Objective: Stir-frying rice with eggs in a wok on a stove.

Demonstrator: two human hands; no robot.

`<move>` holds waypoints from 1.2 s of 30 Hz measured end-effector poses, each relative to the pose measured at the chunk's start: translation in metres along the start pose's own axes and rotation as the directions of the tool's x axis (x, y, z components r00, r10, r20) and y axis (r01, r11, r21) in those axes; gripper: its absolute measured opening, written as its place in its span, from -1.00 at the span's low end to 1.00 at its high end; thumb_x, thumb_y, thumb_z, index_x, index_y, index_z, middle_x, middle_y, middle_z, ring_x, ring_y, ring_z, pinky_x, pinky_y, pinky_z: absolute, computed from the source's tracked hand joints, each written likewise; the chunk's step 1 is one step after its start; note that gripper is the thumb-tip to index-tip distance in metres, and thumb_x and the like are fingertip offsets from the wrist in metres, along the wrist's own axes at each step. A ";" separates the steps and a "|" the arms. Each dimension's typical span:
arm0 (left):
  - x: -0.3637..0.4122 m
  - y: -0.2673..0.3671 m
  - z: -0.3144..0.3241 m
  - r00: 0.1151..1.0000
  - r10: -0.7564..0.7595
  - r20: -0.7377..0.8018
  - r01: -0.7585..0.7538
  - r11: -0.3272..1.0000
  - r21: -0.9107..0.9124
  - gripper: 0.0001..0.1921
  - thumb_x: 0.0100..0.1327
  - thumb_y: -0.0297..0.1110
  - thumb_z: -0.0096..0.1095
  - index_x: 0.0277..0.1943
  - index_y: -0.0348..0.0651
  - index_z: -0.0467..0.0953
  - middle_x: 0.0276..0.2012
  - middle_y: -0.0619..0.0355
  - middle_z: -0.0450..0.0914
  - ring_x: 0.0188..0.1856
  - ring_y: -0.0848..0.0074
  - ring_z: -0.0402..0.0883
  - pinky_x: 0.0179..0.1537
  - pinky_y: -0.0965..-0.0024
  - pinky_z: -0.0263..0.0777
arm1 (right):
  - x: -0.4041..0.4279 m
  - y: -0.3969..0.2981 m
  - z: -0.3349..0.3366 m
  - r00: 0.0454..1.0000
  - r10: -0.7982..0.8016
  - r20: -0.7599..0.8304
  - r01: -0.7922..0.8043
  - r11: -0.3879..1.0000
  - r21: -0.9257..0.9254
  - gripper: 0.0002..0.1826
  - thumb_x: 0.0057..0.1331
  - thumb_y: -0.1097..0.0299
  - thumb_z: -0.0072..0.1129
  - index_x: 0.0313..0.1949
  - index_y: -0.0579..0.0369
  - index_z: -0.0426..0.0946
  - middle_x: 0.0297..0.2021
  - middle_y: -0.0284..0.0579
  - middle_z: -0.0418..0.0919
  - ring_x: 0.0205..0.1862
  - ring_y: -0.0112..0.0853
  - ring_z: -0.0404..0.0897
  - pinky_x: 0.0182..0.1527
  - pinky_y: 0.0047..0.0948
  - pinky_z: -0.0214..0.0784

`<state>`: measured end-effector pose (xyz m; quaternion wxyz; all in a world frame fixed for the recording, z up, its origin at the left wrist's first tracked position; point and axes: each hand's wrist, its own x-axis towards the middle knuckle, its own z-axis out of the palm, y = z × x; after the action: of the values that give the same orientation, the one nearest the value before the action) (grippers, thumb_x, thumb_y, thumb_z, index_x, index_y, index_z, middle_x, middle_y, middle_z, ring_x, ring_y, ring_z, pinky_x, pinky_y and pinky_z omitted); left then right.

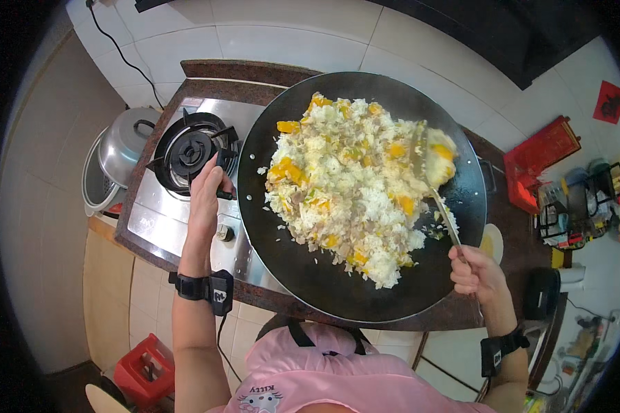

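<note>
A large black wok [372, 304] stands on the right part of the gas stove, heaped with rice [341, 170], orange chunks and bits of meat and greens. My left hand [209, 186] grips the wok's black side handle [223, 194] at its left rim, beside the bare burner [192, 149]. My right hand [475, 271] is closed around the handle of a metal spatula [447, 217], at the wok's lower right. The spatula's blade is among the rice at the right side of the heap, with some pale rice and an orange piece just right of it.
A steel stove top [160, 227] with a knob [225, 233] lies left of the wok. Further left are a metal lid [126, 147] and pot. A pale dish [492, 245] sits by the wok's right rim, near a red box [540, 155] and a black rack [553, 222]. A red stool [144, 369] is below.
</note>
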<state>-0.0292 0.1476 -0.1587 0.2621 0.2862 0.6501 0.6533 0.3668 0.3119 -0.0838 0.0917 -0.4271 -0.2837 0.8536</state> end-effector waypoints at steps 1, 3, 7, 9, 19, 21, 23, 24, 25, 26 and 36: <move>0.000 0.000 0.001 1.000 0.001 0.003 -0.001 1.000 -0.004 -0.56 0.18 -0.33 -0.21 0.08 -0.41 0.15 -0.64 0.27 0.26 -0.55 0.68 0.23 -0.44 0.63 0.22 | -0.006 0.003 -0.002 1.000 -0.013 -0.008 0.013 0.999 0.042 -0.78 0.22 0.27 -0.16 -0.35 0.17 0.34 -0.77 -0.38 0.18 -0.81 -0.69 0.03 -0.81 -0.71 -0.15; -0.001 0.001 0.001 1.000 0.012 -0.005 -0.012 1.000 -0.020 -0.58 0.18 -0.33 -0.21 0.07 -0.39 0.18 -0.65 0.28 0.26 -0.55 0.69 0.23 -0.45 0.63 0.21 | -0.020 0.009 -0.006 1.000 -0.028 0.011 0.027 0.997 0.077 -0.75 0.22 0.24 -0.18 -0.34 0.18 0.34 -0.77 -0.37 0.18 -0.82 -0.69 0.03 -0.81 -0.71 -0.15; -0.003 -0.001 -0.001 0.999 -0.004 -0.037 0.002 0.999 -0.053 -0.60 0.18 -0.33 -0.21 0.04 -0.37 0.22 -0.65 0.29 0.26 -0.56 0.69 0.22 -0.47 0.64 0.19 | -0.042 0.016 0.000 0.995 -0.100 -0.032 0.103 0.987 0.121 -0.73 0.23 0.24 -0.19 -0.32 0.22 0.33 -0.78 -0.36 0.18 -0.83 -0.67 0.02 -0.82 -0.72 -0.14; -0.003 -0.002 -0.003 1.000 0.022 -0.021 -0.023 0.998 -0.052 -0.61 0.16 -0.34 -0.21 0.03 -0.36 0.25 -0.65 0.30 0.27 -0.56 0.70 0.22 -0.48 0.65 0.17 | -0.047 0.020 0.007 0.984 -0.179 -0.023 0.177 0.983 -0.055 -0.74 0.20 0.23 -0.13 -0.35 0.20 0.36 -0.79 -0.38 0.19 -0.84 -0.67 0.05 -0.83 -0.71 -0.15; 0.001 -0.012 -0.004 0.999 0.005 0.043 0.001 0.990 -0.140 -0.58 0.16 -0.31 -0.18 0.03 -0.40 0.20 -0.62 0.26 0.27 -0.53 0.68 0.24 -0.47 0.64 0.19 | -0.068 -0.077 0.071 0.767 -0.642 0.000 -0.292 -0.349 -0.890 -0.81 -0.02 0.36 0.06 -0.53 0.28 0.43 -0.75 -0.07 0.33 -0.69 -0.43 0.30 -0.58 -0.43 0.15; 0.001 -0.015 -0.010 1.000 0.009 0.024 -0.005 0.990 -0.142 -0.57 0.16 -0.31 -0.17 0.04 -0.41 0.20 -0.62 0.26 0.27 -0.54 0.67 0.26 -0.50 0.62 0.22 | -0.071 -0.101 0.100 0.807 -0.558 -0.191 -0.503 -0.482 -0.717 -0.79 -0.12 0.32 0.13 -0.56 0.24 0.47 -0.68 0.06 0.42 -0.61 -0.27 0.46 -0.51 -0.35 0.26; 0.004 -0.020 -0.008 1.000 0.020 -0.011 -0.021 0.993 -0.112 -0.57 0.15 -0.31 -0.18 0.04 -0.42 0.19 -0.62 0.25 0.28 -0.54 0.67 0.26 -0.48 0.62 0.22 | -0.075 -0.115 0.106 0.875 -0.452 -0.174 -0.453 -0.636 -0.625 -0.81 -0.17 0.39 0.14 -0.59 0.30 0.45 -0.79 0.01 0.36 -0.73 -0.37 0.40 -0.62 -0.40 0.21; 0.004 -0.018 -0.006 1.000 0.019 -0.008 -0.020 0.993 -0.119 -0.57 0.15 -0.31 -0.18 0.04 -0.42 0.19 -0.62 0.25 0.28 -0.54 0.67 0.26 -0.48 0.62 0.22 | -0.074 -0.116 0.110 0.872 -0.455 -0.179 -0.459 -0.636 -0.620 -0.81 -0.17 0.39 0.14 -0.59 0.30 0.45 -0.79 0.01 0.36 -0.73 -0.37 0.40 -0.62 -0.40 0.21; 0.002 -0.014 -0.004 1.000 0.012 0.001 -0.012 0.991 -0.135 -0.56 0.15 -0.32 -0.18 0.05 -0.43 0.18 -0.62 0.26 0.28 -0.54 0.67 0.26 -0.47 0.62 0.22 | -0.071 -0.115 0.116 0.876 -0.416 -0.243 -0.471 -0.635 -0.612 -0.80 -0.18 0.37 0.15 -0.58 0.27 0.47 -0.78 0.01 0.38 -0.71 -0.33 0.42 -0.61 -0.39 0.23; 0.002 -0.012 -0.003 1.000 0.003 0.007 -0.002 0.989 -0.149 -0.55 0.15 -0.32 -0.18 0.06 -0.44 0.16 -0.62 0.26 0.28 -0.54 0.66 0.26 -0.46 0.62 0.21 | -0.068 -0.116 0.120 0.877 -0.373 -0.305 -0.480 -0.636 -0.604 -0.79 -0.19 0.35 0.16 -0.57 0.24 0.48 -0.77 0.01 0.40 -0.69 -0.28 0.44 -0.60 -0.38 0.25; 0.006 -0.014 -0.003 0.999 -0.007 0.036 0.009 0.998 -0.067 -0.53 0.16 -0.34 -0.22 0.10 -0.45 0.09 -0.63 0.27 0.26 -0.55 0.69 0.24 -0.45 0.64 0.22 | -0.001 -0.055 0.039 0.941 -0.247 -0.232 -0.290 -0.232 -0.929 -0.73 -0.03 0.25 0.05 -0.49 0.26 0.48 -0.76 -0.16 0.38 -0.69 -0.47 0.37 -0.60 -0.46 0.22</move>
<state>-0.0361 0.1499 -0.1724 0.2857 0.2864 0.6243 0.6683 0.3322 0.3403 -0.0334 -0.2472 -0.4774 -0.8155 0.2144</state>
